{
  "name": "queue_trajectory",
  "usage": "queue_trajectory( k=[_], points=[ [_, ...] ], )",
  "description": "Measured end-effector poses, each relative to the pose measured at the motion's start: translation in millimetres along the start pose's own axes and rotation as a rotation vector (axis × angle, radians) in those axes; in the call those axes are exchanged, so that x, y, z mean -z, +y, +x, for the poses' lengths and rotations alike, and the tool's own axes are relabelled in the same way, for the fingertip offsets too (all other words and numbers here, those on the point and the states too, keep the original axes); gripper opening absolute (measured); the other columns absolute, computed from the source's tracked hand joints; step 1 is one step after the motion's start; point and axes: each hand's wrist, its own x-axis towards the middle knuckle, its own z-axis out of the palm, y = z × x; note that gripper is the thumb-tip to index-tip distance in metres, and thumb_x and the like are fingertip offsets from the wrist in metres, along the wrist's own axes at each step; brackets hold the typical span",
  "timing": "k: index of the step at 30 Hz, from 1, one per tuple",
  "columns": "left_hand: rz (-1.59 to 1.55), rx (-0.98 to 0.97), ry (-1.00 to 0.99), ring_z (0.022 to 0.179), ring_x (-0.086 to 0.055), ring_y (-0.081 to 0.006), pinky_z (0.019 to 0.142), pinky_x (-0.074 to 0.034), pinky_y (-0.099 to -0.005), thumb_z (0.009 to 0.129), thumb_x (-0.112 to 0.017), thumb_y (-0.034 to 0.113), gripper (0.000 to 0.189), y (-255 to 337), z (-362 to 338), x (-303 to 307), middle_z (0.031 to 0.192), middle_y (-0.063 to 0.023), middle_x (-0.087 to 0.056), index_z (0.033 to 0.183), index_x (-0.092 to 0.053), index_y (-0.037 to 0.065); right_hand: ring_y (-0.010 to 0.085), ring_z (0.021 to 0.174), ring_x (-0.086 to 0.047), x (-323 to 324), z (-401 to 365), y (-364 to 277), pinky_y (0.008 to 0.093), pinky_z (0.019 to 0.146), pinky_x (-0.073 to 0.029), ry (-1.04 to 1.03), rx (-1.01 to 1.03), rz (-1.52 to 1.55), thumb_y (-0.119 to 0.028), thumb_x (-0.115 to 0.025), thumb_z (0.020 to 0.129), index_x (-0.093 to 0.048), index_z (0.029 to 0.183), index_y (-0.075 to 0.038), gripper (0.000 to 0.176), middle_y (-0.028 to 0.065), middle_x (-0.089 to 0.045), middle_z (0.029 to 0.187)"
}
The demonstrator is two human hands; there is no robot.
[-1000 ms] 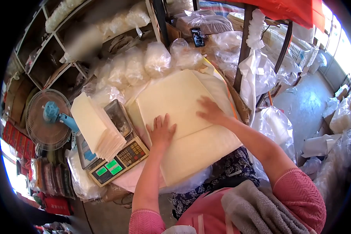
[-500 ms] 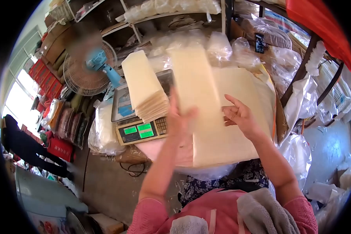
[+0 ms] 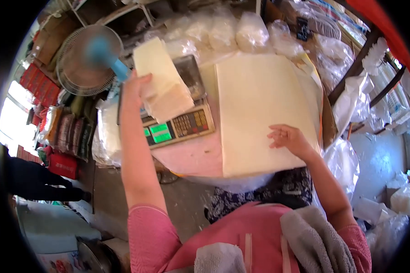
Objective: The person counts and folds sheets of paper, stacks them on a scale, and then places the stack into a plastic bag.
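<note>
Puffy clear bags (image 3: 253,34) are sitting in a row at the back of your work spot, and a round fan (image 3: 89,59) is standing to the left. A dark phone (image 3: 302,28) is lying past the bags, toward the right. A person in dark clothes (image 3: 36,179) is showing at the far left.

From your head view, big pale sheets (image 3: 264,109) are lying flat in front of you, on the right part of the pink cover (image 3: 187,157). Their long way is running from near your tummy out toward the bags. The folded pale stack (image 3: 161,77) is resting on the scale (image 3: 187,123), left of the big sheets. It is long and thin, and it is leaning across the view, with its far end pointing up and left and its near end pointing down and right.

Your left hand (image 3: 140,86) is touching the left side of the folded stack. Its thumb is sticking out over the edge, but you cannot tell how the other fingers are sitting. Your right hand (image 3: 289,140) is being held over the big sheets, with its fingers bending loosely and a little apart, holding nothing. The scale's little screen (image 3: 160,132) is glowing green.
</note>
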Motion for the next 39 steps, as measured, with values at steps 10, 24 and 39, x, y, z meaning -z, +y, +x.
queue_trajectory(
  k=[10,24,39],
  points=[
    [1.577,-0.398,0.136,0.134,-0.028,-0.0296,0.102,-0.028,-0.0579,0.085,-0.047,0.036,0.053,-38.4,15.3,-23.5,0.145,-0.0077,-0.034,0.136,-0.043,0.020,0.0168,0.085,-0.066,-28.4,-11.4,-10.4,0.0299,0.075,-0.052,-0.020,0.291,-0.499,-0.012,-0.060,0.089,-0.060,0.114,0.001,0.028,0.0114,-0.067,0.102],
    [0.685,-0.706,0.048,0.077,-0.063,-0.0213,0.074,-0.050,-0.0316,0.078,-0.055,0.003,0.015,-5.5,-139.8,-106.7,0.091,-0.0064,-0.068,0.087,-0.066,0.006,0.0157,0.068,-0.058,-42.3,-2.1,-26.8,0.0280,0.072,-0.048,0.251,0.441,-0.537,-0.013,-0.060,0.086,-0.062,0.089,-0.003,0.011,0.0087,-0.063,0.079],
    [0.994,-0.561,-0.722,0.137,-0.024,-0.0327,0.110,-0.019,-0.0529,0.090,-0.052,0.038,0.055,-132.1,-246.8,-187.0,0.145,-0.0171,-0.033,0.135,-0.042,0.009,0.0312,0.094,-0.065,28.2,-42.1,-99.4,0.0336,0.083,-0.051,0.487,0.638,-0.983,0.001,-0.055,0.081,-0.062,0.109,0.000,0.028,0.0187,-0.066,0.102]
  ],
)
